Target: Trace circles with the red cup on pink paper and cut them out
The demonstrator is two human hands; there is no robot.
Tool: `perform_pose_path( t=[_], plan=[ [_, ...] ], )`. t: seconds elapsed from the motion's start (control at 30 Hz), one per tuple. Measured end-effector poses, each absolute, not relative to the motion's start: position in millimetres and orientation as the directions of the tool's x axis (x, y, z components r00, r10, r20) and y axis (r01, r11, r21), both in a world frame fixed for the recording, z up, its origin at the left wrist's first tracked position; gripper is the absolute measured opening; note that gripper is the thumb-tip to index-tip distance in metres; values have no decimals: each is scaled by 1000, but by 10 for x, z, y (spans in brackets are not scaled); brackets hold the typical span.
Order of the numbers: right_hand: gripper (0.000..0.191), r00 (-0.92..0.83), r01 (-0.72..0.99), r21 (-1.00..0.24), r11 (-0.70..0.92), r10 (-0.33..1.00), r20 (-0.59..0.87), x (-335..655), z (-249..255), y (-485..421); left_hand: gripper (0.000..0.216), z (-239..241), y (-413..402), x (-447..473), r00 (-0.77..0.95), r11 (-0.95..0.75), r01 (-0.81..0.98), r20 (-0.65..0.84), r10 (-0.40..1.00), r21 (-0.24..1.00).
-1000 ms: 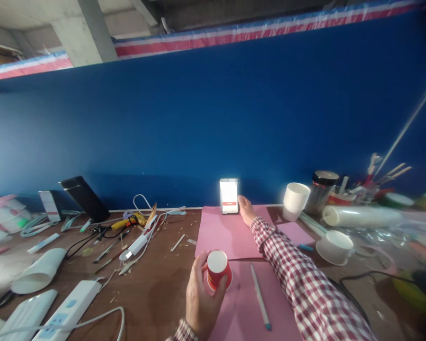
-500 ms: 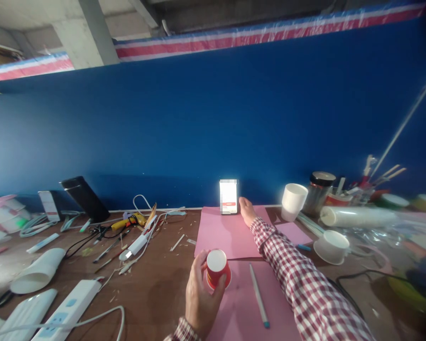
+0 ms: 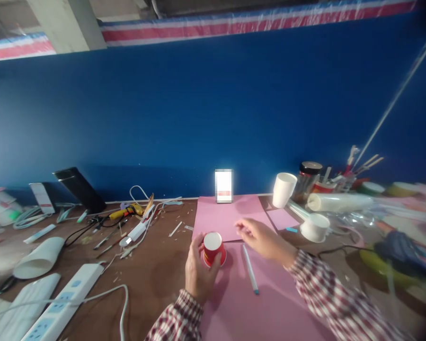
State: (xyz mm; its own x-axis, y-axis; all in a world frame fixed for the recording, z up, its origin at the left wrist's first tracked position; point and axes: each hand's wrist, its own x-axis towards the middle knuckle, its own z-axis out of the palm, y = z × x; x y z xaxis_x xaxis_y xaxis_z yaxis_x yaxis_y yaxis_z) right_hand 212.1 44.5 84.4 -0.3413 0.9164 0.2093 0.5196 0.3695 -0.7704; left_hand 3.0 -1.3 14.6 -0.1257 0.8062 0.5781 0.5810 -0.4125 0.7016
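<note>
My left hand (image 3: pixel 199 272) is wrapped around a red cup (image 3: pixel 213 251) with a round white face on top and a wider red rim at its foot. It is held over the left edge of the near pink sheet (image 3: pixel 266 308). My right hand (image 3: pixel 261 237) hovers to the right, palm down with loosely bent fingers, and nothing shows in it. Just below those fingers lies a white pen (image 3: pixel 250 270) with a blue end. Behind, a bright-screened phone (image 3: pixel 224 186) stands against the blue wall at the back of the far pink sheet (image 3: pixel 213 218).
On the right are white cups (image 3: pixel 284 189), a dark-lidded jar (image 3: pixel 309 180) and a clear plastic roll (image 3: pixel 341 202). Cables, a yellow-handled tool (image 3: pixel 126 211), a white cup on its side (image 3: pixel 39 258) and a power strip (image 3: pixel 64 303) occupy the left.
My right hand has drawn back from beside the phone towards me, now above the pen. My left hand keeps hold of the red cup. The camera view has shifted slightly.
</note>
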Motion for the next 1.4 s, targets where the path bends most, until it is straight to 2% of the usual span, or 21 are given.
perform_pose_path(
  t=[0.07, 0.1, 0.17, 0.33, 0.5, 0.73, 0.83, 0.97, 1.1, 1.27, 1.4],
  plan=[
    [14, -398, 765, -497, 410, 907, 137, 2194, 805, 127, 56, 147, -15, 37, -130, -410, 567, 569, 812, 714],
    [14, -391, 829, -401, 391, 916, 84, 2217, 765, 8, 56, 150, -17, 41, -135, -404, 557, 559, 818, 725],
    [16, -362, 889, -299, 348, 932, 9, 2231, 669, -145, 57, 158, -24, 48, -141, -397, 548, 548, 824, 737],
    [15, -339, 902, -293, 318, 940, -23, 2144, 528, -206, 61, 167, -31, 46, -127, -410, 535, 550, 825, 739],
    [22, -353, 878, -350, 327, 936, -11, 2130, 570, -195, 61, 164, -29, 32, -127, -402, 536, 542, 831, 742],
    [20, -477, 817, -348, 460, 878, 42, 2219, 591, -210, 54, 139, -33, 21, -103, -395, 584, 547, 830, 709],
    [17, -513, 815, -302, 494, 858, 17, 2182, 643, -214, 46, 126, -32, 10, -69, -418, 642, 592, 803, 643],
    [19, -527, 840, -157, 520, 850, -5, 2116, 731, -242, 28, 154, -38, -2, -24, -431, 710, 632, 775, 556],
    [22, -536, 842, -58, 537, 844, 28, 2089, 730, -272, 25, 179, -44, -2, -12, -442, 715, 642, 767, 542],
    [22, -551, 833, -24, 553, 832, 68, 2069, 693, -271, 25, 194, -59, 7, -15, -424, 726, 629, 777, 541],
    [21, -547, 828, -62, 557, 828, 126, 2109, 756, -233, 26, 207, -71, 9, 5, -407, 755, 617, 787, 514]
  ],
)
